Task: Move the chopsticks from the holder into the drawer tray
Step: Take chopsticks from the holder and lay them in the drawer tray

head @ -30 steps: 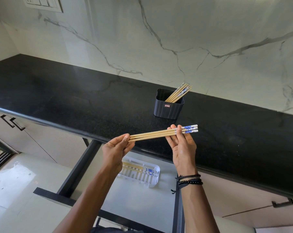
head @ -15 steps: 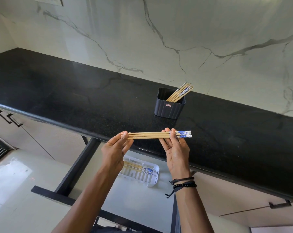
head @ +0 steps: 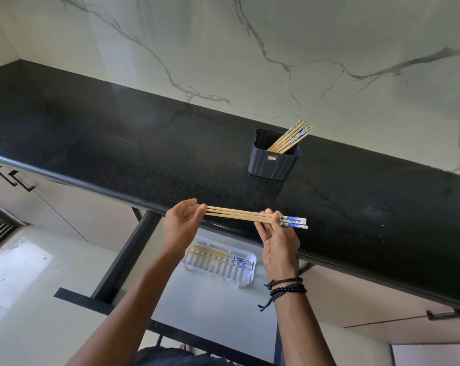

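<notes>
A bundle of bamboo chopsticks with blue-and-white ends lies level above the counter's front edge. My right hand grips the bundle near its patterned ends, fingers curled round it. My left hand touches the plain tips with straight fingers. A black holder stands on the counter behind, with several more chopsticks leaning out to the right. Below my hands, a white slotted tray lies in the open drawer and holds several chopsticks.
The black stone counter runs left to right under a marble wall. The drawer's dark rails reach toward me. Closed cabinet fronts with black handles flank the drawer, and a light tiled floor lies at the left.
The bundle has moved down and toward me, from tilted up on the right to about level. Both hands keep their places on it.
</notes>
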